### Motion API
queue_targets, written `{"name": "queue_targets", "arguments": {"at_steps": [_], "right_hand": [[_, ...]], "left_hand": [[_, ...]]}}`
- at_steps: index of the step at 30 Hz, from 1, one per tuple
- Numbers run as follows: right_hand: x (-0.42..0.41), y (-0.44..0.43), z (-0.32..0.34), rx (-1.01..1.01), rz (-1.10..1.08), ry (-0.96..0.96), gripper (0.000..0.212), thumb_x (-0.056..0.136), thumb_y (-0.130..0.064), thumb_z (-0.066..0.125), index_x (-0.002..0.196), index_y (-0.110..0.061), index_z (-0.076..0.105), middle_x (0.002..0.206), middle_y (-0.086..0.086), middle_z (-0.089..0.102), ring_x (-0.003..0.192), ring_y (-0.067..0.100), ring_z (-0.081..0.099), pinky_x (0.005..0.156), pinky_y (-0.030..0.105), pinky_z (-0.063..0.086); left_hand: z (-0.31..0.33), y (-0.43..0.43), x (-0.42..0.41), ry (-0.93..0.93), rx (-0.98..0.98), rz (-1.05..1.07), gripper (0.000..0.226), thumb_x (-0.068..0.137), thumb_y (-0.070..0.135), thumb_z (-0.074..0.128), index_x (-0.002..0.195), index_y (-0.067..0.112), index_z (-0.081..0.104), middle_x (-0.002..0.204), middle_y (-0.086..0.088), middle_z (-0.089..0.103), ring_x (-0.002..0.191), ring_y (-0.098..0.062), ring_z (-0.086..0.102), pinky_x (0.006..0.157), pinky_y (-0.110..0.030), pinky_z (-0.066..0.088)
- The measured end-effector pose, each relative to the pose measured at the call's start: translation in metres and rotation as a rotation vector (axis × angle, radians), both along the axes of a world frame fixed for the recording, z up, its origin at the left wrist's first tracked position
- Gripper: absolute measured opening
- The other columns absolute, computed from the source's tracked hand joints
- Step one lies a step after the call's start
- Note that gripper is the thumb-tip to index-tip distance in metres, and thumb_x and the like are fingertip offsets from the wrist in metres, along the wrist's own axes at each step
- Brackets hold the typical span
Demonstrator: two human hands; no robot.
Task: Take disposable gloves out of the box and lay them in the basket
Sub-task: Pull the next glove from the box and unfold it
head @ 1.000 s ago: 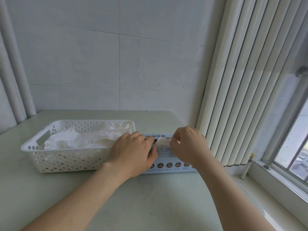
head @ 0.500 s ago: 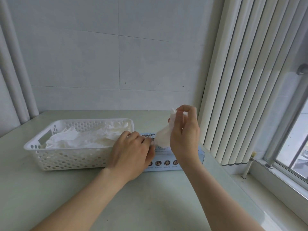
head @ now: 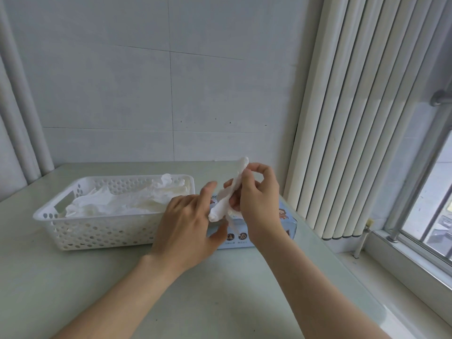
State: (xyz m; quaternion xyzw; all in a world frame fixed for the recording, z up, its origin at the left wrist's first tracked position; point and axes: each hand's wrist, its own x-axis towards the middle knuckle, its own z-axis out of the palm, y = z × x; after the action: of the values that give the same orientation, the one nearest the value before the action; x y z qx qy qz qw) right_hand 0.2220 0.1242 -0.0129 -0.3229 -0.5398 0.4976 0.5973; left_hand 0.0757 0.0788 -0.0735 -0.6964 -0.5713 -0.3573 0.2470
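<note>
A rolled white glove [head: 231, 195] hangs tilted above the box [head: 285, 222], its upper end far and right, its lower end near and left. The right hand [head: 258, 201] pinches it around the middle with curled fingers. The left hand [head: 188, 223] has its fingers fairly straight and spread, and the glove's lower end lies against them. The pale blue box sits on the table [head: 220, 294] under both hands. Just left of it stands a white holed basket [head: 97, 232] holding a loose heap of gloves [head: 117, 204]. Vertical blinds [head: 354, 118] hang at the right, beside a window [head: 430, 211].
</note>
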Motion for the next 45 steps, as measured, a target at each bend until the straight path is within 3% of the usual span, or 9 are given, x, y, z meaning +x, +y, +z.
{"name": "queue_targets", "arguments": {"at_steps": [3, 6, 12, 17, 23, 29, 35, 39, 45], "right_hand": [[0.001, 0.007, 0.0, -0.192, 0.078, 0.15, 0.023, 0.104, -0.005, 0.05, 0.125, -0.012, 0.056, 0.08, 0.013, 0.074, 0.06, 0.021, 0.063, 0.061, 0.033, 0.055], [0.001, 0.014, -0.001, -0.29, 0.187, 0.216, 0.034, 0.102, 0.0, 0.051, 0.135, 0.0, 0.056, 0.091, 0.022, 0.073, 0.073, 0.026, 0.068, 0.07, 0.036, 0.059], [0.003, 0.012, 0.001, -0.211, 0.289, 0.147, 0.041, 0.098, 0.002, 0.059, 0.137, -0.012, 0.058, 0.104, 0.016, 0.078, 0.073, 0.022, 0.061, 0.073, 0.03, 0.057], [0.008, 0.01, 0.001, 0.021, 0.089, -0.221, 0.034, 0.091, -0.005, 0.066, 0.119, -0.024, 0.063, 0.109, 0.005, 0.075, 0.077, 0.015, 0.063, 0.073, 0.029, 0.057], [0.007, 0.009, -0.019, 0.445, 0.136, -1.06, 0.056, 0.067, -0.035, 0.068, 0.12, -0.037, 0.048, 0.113, -0.014, 0.054, 0.104, 0.013, 0.051, 0.089, 0.035, 0.048], [0.003, 0.017, -0.016, 0.382, -0.005, -0.86, 0.028, 0.085, -0.008, 0.062, 0.108, -0.018, 0.076, 0.085, -0.008, 0.073, 0.062, 0.008, 0.062, 0.049, 0.017, 0.046], [0.005, 0.023, -0.015, 0.298, -0.161, -0.593, 0.011, 0.093, -0.017, 0.067, 0.091, -0.017, 0.078, 0.077, -0.01, 0.074, 0.076, 0.005, 0.069, 0.062, 0.016, 0.052], [0.008, 0.019, -0.006, 0.15, 0.01, -0.292, 0.032, 0.097, -0.03, 0.068, 0.085, 0.0, 0.067, 0.081, 0.009, 0.074, 0.077, 0.02, 0.07, 0.071, 0.047, 0.058], [0.009, 0.013, -0.002, 0.108, 0.255, -0.159, 0.039, 0.102, -0.03, 0.07, 0.099, 0.009, 0.065, 0.098, 0.031, 0.073, 0.08, 0.026, 0.068, 0.075, 0.035, 0.056]], "left_hand": [[0.005, -0.004, 0.002, -0.041, 0.044, -0.067, 0.083, 0.08, 0.041, 0.082, 0.147, 0.011, 0.045, 0.111, 0.001, 0.07, 0.086, -0.022, 0.068, 0.086, -0.036, 0.053], [0.009, -0.006, 0.0, 0.064, 0.111, -0.097, 0.057, 0.091, 0.028, 0.075, 0.142, 0.015, 0.054, 0.118, 0.001, 0.064, 0.095, -0.022, 0.066, 0.088, -0.04, 0.051], [0.01, -0.004, -0.007, 0.066, 0.247, -0.038, 0.013, 0.107, 0.018, 0.059, 0.114, 0.013, 0.069, 0.089, 0.001, 0.065, 0.08, -0.026, 0.062, 0.083, -0.043, 0.049], [0.008, -0.002, -0.015, -0.001, 0.225, 0.043, 0.011, 0.104, 0.019, 0.059, 0.097, 0.017, 0.067, 0.081, 0.005, 0.066, 0.076, -0.024, 0.062, 0.083, -0.041, 0.046], [0.004, 0.001, -0.021, -0.069, 0.199, 0.136, 0.016, 0.098, 0.009, 0.069, 0.108, 0.021, 0.073, 0.092, 0.002, 0.071, 0.086, -0.028, 0.064, 0.083, -0.042, 0.043], [0.004, 0.001, -0.02, -0.166, 0.163, 0.156, 0.029, 0.091, -0.002, 0.069, 0.109, 0.021, 0.073, 0.105, 0.002, 0.07, 0.093, -0.024, 0.065, 0.089, -0.039, 0.04], [0.008, 0.001, -0.018, -0.241, 0.173, 0.13, 0.019, 0.099, 0.006, 0.062, 0.11, 0.017, 0.072, 0.11, 0.002, 0.069, 0.095, -0.021, 0.066, 0.091, -0.04, 0.043], [0.017, -0.003, -0.013, -0.332, 0.109, -0.01, 0.027, 0.103, 0.041, 0.051, 0.105, 0.023, 0.071, 0.108, 0.01, 0.064, 0.1, -0.012, 0.062, 0.097, -0.037, 0.042], [0.019, -0.003, -0.007, -0.315, 0.03, -0.052, 0.032, 0.094, 0.059, 0.065, 0.093, 0.027, 0.069, 0.108, 0.007, 0.052, 0.1, -0.008, 0.056, 0.097, -0.033, 0.039]]}}
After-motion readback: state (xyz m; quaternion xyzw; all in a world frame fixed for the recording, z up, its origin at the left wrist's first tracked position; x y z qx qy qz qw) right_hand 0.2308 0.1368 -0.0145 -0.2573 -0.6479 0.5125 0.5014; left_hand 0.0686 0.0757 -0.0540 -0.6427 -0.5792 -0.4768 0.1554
